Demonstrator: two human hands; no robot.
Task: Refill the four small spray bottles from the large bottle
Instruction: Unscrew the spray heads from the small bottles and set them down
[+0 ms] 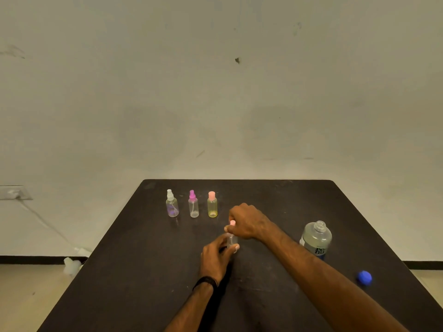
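Three small spray bottles stand in a row at the back of the black table (134,271): a white-topped one (172,203), a magenta-topped one (193,204) and a yellowish one with a pink cap (212,204). A fourth small clear bottle (231,240) stands in the middle of the table. My left hand (217,256) grips its body, and my right hand (247,221) pinches its pink top (232,223) from above. The large clear bottle (316,239) stands uncapped to the right, apart from both hands.
A blue cap (364,277) lies near the table's right edge, in front of the large bottle. A wall rises behind the table. White objects (72,265) lie on the floor to the left, with a cable running to a wall socket (14,192).
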